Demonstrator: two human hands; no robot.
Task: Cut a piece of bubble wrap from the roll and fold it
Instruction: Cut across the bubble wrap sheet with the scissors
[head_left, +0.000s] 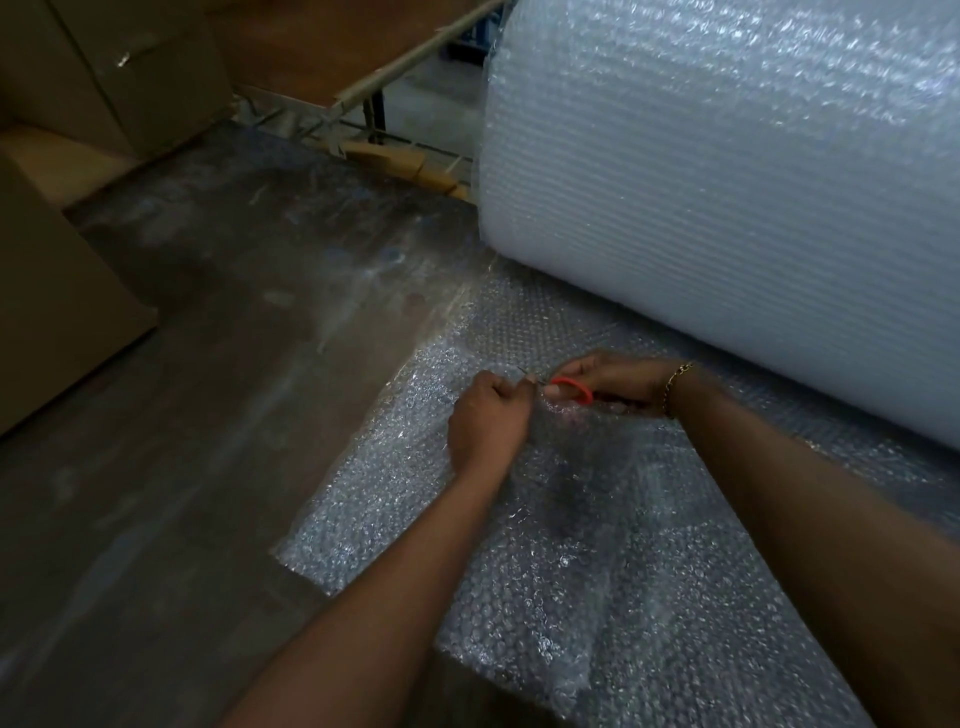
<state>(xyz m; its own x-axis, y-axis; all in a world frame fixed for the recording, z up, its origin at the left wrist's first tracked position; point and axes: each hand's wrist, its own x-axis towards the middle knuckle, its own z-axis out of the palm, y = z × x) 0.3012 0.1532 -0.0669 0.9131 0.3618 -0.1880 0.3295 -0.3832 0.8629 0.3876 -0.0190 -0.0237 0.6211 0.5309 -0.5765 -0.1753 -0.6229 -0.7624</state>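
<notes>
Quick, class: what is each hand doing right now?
Left hand: closed, pinching the bubble wrap sheet.
Right hand: closed on the red-handled scissors.

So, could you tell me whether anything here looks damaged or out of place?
Nothing stands out. The roll lies on the floor with its sheet spread out, crinkled but whole. The right hand holds red-handled scissors at the sheet, beside the left hand.
</notes>
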